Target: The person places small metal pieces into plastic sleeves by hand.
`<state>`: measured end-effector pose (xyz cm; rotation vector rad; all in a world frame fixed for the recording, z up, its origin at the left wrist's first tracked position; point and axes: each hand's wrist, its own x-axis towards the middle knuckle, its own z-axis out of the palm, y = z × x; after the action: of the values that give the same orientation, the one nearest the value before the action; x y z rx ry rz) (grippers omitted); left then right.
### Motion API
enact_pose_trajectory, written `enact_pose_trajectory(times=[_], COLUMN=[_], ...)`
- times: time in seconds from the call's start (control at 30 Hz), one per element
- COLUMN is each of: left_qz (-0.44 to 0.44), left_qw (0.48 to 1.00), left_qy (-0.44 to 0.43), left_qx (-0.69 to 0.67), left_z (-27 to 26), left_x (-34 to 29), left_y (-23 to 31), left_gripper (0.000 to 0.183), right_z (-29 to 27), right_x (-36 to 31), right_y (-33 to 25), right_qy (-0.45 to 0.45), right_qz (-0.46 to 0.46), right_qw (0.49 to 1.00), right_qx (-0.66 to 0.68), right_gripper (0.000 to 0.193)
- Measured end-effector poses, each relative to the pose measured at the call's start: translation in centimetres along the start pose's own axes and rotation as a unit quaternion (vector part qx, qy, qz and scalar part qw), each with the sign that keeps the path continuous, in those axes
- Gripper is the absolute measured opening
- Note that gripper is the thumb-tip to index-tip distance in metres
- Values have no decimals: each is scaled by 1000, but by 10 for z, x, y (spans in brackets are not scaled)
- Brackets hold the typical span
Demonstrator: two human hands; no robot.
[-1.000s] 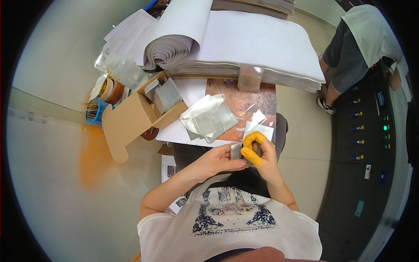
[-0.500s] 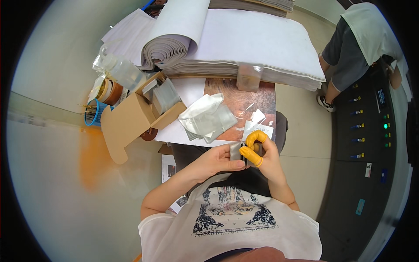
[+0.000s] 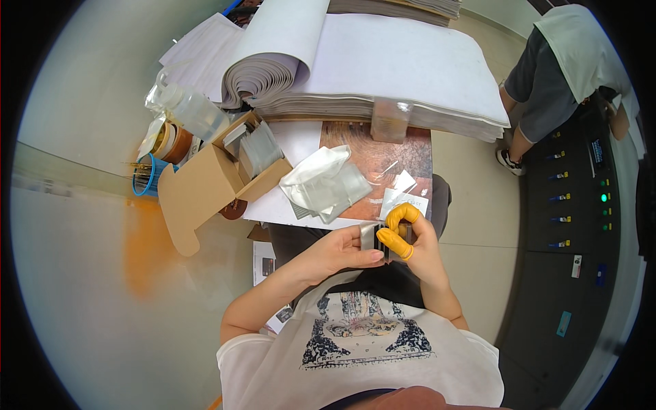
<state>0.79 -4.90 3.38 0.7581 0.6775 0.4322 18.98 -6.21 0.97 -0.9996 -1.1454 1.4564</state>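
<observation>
Head view: I see both hands meet at centre, left hand [image 3: 342, 249] and right hand [image 3: 418, 247], its fingers [image 3: 400, 217] in yellow cots, pinching a small grey flat pouch [image 3: 370, 236] steady; clear pouches [image 3: 324, 183] at eleven o'clock on the worktop [image 3: 383, 160]; open cardboard box [image 3: 208, 188] beyond.
</observation>
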Motion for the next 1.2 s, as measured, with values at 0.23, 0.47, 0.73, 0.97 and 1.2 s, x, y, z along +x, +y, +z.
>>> enact_pose_trajectory(times=[0.23, 0.47, 0.73, 0.97, 1.2], left_qz=[-5, -3, -11, -11, -11], left_qw=[1000, 1000, 999, 1000, 1000], left_qy=[2, -3, 0, -10, -11], left_qx=[-15, -15, -40, -20, -24], left_z=[-3, -4, -7, -9, -5], left_x=[0, 1, 2, 2, 1], left_y=[-2, -4, -7, -6, -4], left_gripper=[45, 45, 46, 49, 46], right_z=[1, 0, 1, -5, 1], right_x=[1, 1, 1, 7, 4], right_y=[-1, 1, -1, 10, 7], right_qy=[2, 8, 16, -3, 26], right_qz=[-9, -19, -30, -153, -88], right_qw=[1000, 1000, 999, 984, 992], right_qx=[7, 1, 14, -93, 88], right_gripper=[21, 21, 20, 21, 19])
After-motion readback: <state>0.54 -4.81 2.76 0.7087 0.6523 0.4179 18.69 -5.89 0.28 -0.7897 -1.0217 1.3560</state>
